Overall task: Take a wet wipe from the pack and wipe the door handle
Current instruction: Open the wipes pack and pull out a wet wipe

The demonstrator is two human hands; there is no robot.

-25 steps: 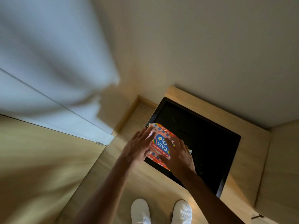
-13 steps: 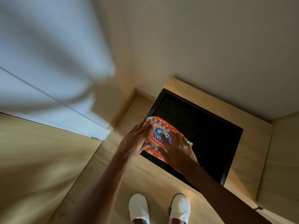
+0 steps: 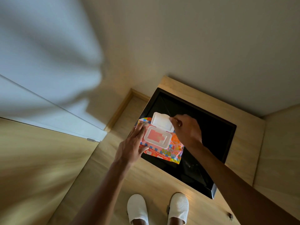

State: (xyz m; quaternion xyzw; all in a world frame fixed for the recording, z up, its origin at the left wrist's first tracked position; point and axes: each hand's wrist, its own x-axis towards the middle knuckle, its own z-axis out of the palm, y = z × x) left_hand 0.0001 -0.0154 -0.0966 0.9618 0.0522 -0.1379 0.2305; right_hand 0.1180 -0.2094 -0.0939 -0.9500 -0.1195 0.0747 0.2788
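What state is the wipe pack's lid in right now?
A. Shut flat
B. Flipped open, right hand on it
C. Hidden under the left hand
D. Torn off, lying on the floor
B: the white lid stands flipped up from the wipe pack, with the right hand pinching its edge.

Black glossy top [image 3: 203,127] set in light wood surround [image 3: 240,143], w/ wipe pack on it.
Pack [image 3: 164,151] lay flat at the top's left front corner, white lid flipped open; rest of black surface bare.
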